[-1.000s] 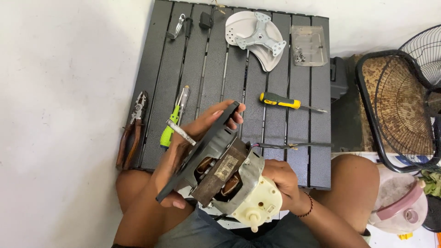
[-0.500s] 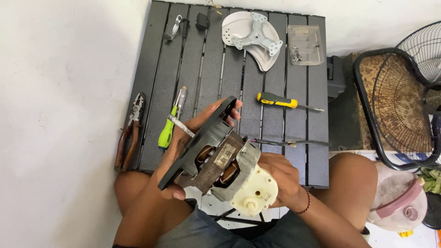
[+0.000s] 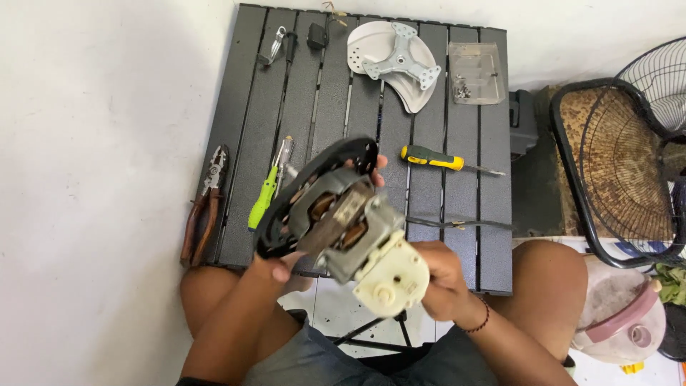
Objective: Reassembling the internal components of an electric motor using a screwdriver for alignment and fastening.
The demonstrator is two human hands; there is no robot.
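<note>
The motor point(image 3: 343, 221) is held up over the table's near edge, btwn both hands. The left hand point(image 3: 286, 261) is clamped on the black round plate point(image 3: 314, 193) at its lower rim, fingertips also showing past the top rim. The right hand point(image 3: 439, 279) is closed under the cream gearbox point(image 3: 391, 279) end. For a steady hold, the wt is best kept on the right palm while the plate side is gripped at the rim only, fingers kept off the copper windings; the trailing wire point(image 3: 457, 224) should be kept slack.

The table point(image 3: 493, 214) is dark w/ slats, set on a pale floor. On it lie a green screwdriver point(image 3: 266, 194), a yellow screwdriver point(image 3: 443, 160), pliers point(image 3: 204, 204) at the left edge, a white cover point(image 3: 400, 61) and a clear tray point(image 3: 475, 71). A fan guard point(image 3: 618, 171) stands to the right.
</note>
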